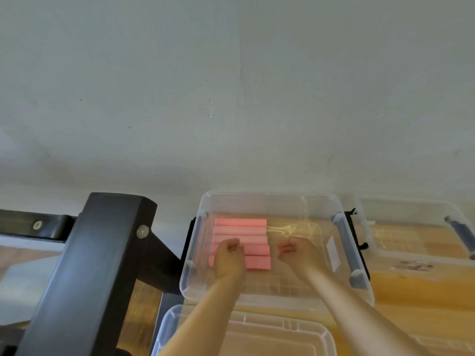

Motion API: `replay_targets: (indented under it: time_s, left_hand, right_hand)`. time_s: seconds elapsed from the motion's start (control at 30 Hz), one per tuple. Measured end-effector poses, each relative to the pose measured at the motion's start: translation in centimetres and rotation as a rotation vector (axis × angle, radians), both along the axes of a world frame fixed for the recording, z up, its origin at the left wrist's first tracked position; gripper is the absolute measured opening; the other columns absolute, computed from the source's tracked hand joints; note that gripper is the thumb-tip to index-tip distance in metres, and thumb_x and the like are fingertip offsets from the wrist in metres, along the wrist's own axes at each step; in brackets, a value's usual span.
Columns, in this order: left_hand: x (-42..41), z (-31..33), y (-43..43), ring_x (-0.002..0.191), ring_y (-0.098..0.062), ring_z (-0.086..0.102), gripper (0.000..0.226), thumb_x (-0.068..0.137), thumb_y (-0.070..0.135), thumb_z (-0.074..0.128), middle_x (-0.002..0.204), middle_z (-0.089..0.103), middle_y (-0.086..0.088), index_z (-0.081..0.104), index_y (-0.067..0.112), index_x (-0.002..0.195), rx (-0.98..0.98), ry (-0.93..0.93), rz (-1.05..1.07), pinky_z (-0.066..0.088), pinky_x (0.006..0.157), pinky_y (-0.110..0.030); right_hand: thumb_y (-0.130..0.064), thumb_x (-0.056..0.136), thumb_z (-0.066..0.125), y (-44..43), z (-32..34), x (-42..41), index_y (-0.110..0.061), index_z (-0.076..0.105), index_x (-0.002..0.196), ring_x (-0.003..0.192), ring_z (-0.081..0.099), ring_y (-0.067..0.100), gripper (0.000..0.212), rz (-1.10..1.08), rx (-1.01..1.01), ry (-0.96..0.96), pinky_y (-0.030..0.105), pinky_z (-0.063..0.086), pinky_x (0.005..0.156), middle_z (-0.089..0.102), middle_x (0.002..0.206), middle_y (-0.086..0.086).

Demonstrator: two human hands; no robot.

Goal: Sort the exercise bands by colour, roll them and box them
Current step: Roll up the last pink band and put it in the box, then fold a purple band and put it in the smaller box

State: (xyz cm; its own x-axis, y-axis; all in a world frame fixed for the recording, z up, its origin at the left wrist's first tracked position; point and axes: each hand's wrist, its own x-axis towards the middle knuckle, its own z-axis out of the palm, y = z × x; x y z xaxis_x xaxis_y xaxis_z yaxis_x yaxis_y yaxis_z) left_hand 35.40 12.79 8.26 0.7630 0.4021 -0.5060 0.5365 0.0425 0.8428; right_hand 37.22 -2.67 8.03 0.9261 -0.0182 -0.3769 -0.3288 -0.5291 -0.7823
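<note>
While both hands sit inside the clear box (341, 253), head view shows five pink rolled bands (241, 230) stacked in a row at its left side. My left hand (229, 255) rests on the nearest rolls, fingers curled, gripping nothing I can confirm. My right hand (295, 250) is loosely curled, empty. Pink looks boxed; two neighbouring boxes appear unfilled. White label (332, 253) unreadable.

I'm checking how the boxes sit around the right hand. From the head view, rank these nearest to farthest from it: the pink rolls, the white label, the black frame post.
1. White label, just to its right on the box wall.
2. Pink rolls, to its left in the box.
3. Black frame post, far left outside the box.
</note>
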Motion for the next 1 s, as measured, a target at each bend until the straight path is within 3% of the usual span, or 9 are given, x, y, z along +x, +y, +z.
replay_targets:
  time_s: [0.07, 0.13, 0.37, 0.43, 0.6, 0.73, 0.83, 1.0]
  left_hand:
    - [-1.2, 1.8, -1.6, 0.091, -0.011, 0.054, 0.021, 0.096, -0.002, 0.048, 0.096, 0.058, 0.006, 0.058, 0.015, 0.104, 0.122, -0.154, -0.091, 0.042, 0.073, -0.007]
    - [-2.1, 2.5, -3.1, 0.090, -0.009, 0.054, 0.023, 0.098, 0.002, 0.048, 0.094, 0.059, 0.011, 0.057, 0.023, 0.098, 0.207, -0.245, -0.163, 0.038, 0.065, -0.003]
    - [-7.2, 4.7, -8.9, 0.096, -0.008, 0.059, 0.013, 0.098, 0.015, 0.053, 0.100, 0.065, 0.009, 0.061, 0.022, 0.105, 0.303, -0.360, -0.157, 0.047, 0.084, -0.022]
    - [-9.2, 5.1, -10.8, 0.100, -0.007, 0.058, 0.014, 0.099, 0.020, 0.052, 0.105, 0.064, 0.008, 0.059, 0.022, 0.110, 0.296, -0.336, -0.155, 0.047, 0.086, -0.022]
    - [-13.7, 4.8, -15.1, 0.091, 0.002, 0.055, 0.009, 0.100, 0.021, 0.051, 0.098, 0.061, 0.012, 0.057, 0.022, 0.107, 0.254, -0.244, -0.105, 0.041, 0.070, -0.009]
    - [-17.0, 3.1, -16.6, 0.091, -0.017, 0.063, 0.010, 0.098, 0.022, 0.054, 0.096, 0.067, 0.000, 0.062, 0.016, 0.097, 0.165, -0.115, -0.120, 0.051, 0.078, -0.028]
    - [-19.8, 1.4, -17.6, 0.086, -0.026, 0.066, 0.010, 0.094, 0.019, 0.060, 0.087, 0.069, -0.002, 0.061, 0.021, 0.084, 0.109, 0.014, -0.156, 0.054, 0.082, -0.044]
    - [-23.6, -0.4, -19.3, 0.087, -0.029, 0.068, 0.022, 0.087, 0.007, 0.060, 0.079, 0.068, -0.002, 0.065, 0.024, 0.074, 0.065, 0.138, -0.166, 0.055, 0.083, -0.041]
  right_hand:
    - [0.004, 0.086, 0.061, -0.6, 1.2, -0.6, -0.016, 0.068, 0.098, 0.097, 0.065, 0.019, 0.024, 0.039, 0.055, -0.075, 0.028, 0.049, 0.091, 0.068, 0.095, -0.001]
    - [0.000, 0.087, 0.063, -1.5, 2.0, -1.2, -0.023, 0.066, 0.094, 0.095, 0.064, 0.014, 0.024, 0.097, 0.083, -0.120, 0.029, 0.050, 0.092, 0.066, 0.092, -0.009]
    - [-0.010, 0.089, 0.067, -6.8, 5.5, -4.0, -0.029, 0.067, 0.090, 0.095, 0.065, 0.008, 0.019, 0.225, 0.164, -0.085, 0.026, 0.051, 0.092, 0.070, 0.097, -0.008]
    - [-0.014, 0.090, 0.066, -8.2, 6.5, -5.2, -0.029, 0.069, 0.092, 0.095, 0.065, 0.004, 0.015, 0.279, 0.150, -0.061, 0.021, 0.049, 0.088, 0.071, 0.097, -0.009]
    - [-0.014, 0.090, 0.066, -11.3, 6.6, -9.0, -0.023, 0.073, 0.095, 0.082, 0.067, 0.002, 0.012, 0.364, 0.111, 0.039, 0.016, 0.049, 0.071, 0.073, 0.085, -0.009]
    - [-0.012, 0.086, 0.071, -13.2, 5.1, -11.6, -0.020, 0.075, 0.088, 0.082, 0.070, 0.010, 0.009, 0.458, 0.078, 0.171, 0.029, 0.056, 0.083, 0.075, 0.081, -0.003]
    - [-0.013, 0.084, 0.074, -14.6, 4.0, -13.7, -0.017, 0.075, 0.087, 0.079, 0.069, 0.011, 0.005, 0.573, -0.004, 0.261, 0.026, 0.057, 0.081, 0.073, 0.083, 0.001]
    - [-0.008, 0.084, 0.070, -16.9, 2.7, -16.4, -0.025, 0.070, 0.075, 0.077, 0.066, 0.010, 0.018, 0.716, -0.144, 0.289, 0.025, 0.054, 0.076, 0.069, 0.077, -0.005]
